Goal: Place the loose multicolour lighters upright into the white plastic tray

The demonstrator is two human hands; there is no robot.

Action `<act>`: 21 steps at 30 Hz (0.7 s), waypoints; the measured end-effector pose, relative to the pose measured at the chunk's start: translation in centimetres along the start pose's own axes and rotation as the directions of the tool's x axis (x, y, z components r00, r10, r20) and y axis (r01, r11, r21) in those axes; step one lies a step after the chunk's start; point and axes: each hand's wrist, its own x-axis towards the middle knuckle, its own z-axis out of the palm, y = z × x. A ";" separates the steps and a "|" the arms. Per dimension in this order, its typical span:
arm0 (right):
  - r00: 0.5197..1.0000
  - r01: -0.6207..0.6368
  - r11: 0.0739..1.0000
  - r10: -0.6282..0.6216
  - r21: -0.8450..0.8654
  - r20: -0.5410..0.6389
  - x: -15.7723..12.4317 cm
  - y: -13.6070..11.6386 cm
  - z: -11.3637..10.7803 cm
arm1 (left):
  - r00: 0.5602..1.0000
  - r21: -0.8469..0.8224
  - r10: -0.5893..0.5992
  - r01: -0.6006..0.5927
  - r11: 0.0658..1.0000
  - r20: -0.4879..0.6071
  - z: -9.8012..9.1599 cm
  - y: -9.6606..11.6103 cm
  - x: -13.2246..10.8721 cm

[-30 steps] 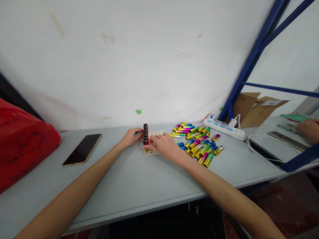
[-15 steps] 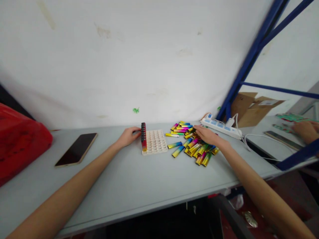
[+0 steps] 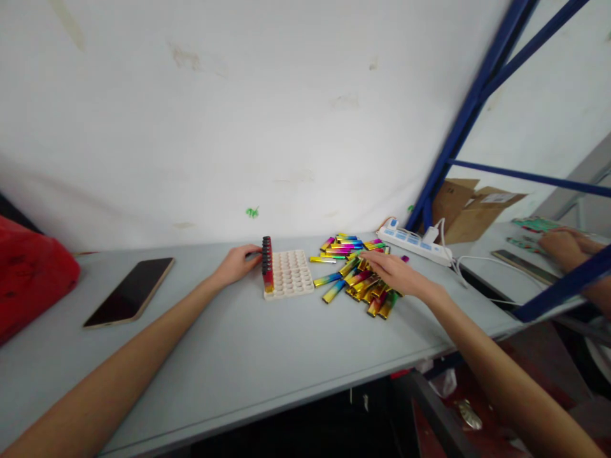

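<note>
A white tray (image 3: 289, 272) with rows of holes lies on the table. Along its left edge stands a row of slim red-and-gold pieces (image 3: 268, 270) with black tops, which look like lighters. My left hand (image 3: 237, 264) is at that edge, thumb and fingers curled against the tray and the row; its fingertips are partly hidden. To the right of the tray is a loose pile of shiny flat metallic sleeves (image 3: 334, 291) in gold, blue, magenta and green. Over this pile my right hand (image 3: 392, 270) reaches with stretched fingers, the tips touching sleeves; nothing held can be made out.
A dark-screened phone (image 3: 131, 292) lies at left, near a red bag (image 3: 33, 280). Behind the pile sit a white power strip (image 3: 415, 243) with cables, a blue metal frame (image 3: 442, 168) and a cardboard box (image 3: 470, 213). Another person's hand (image 3: 563, 248) is at far right.
My right hand has shifted left and slightly nearer over the pile. My left hand stays by the tray. The whole view has moved a little.
</note>
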 end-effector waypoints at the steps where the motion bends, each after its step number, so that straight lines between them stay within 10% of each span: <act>1: 0.999 -0.017 1.000 0.017 -0.022 -0.027 -0.1 0.7 -0.3 | 1.000 0.001 -0.003 0.003 1.000 0.002 0.0 0.0 0.0; 12: 0.979 -0.199 0.955 0.205 -0.220 0.005 -2.5 7.8 -1.2 | 1.000 0.002 -0.015 0.015 1.000 0.013 -0.2 0.5 0.0; 16: 0.976 -0.215 0.940 0.213 -0.265 -0.038 -0.5 8.7 -1.9 | 1.000 0.014 -0.022 0.022 1.000 0.011 -0.3 0.4 0.0; 21: 0.962 -0.121 0.951 0.183 -0.286 0.201 3.7 9.4 -1.8 | 1.000 0.013 -0.017 0.017 1.000 0.025 -0.3 0.4 -0.1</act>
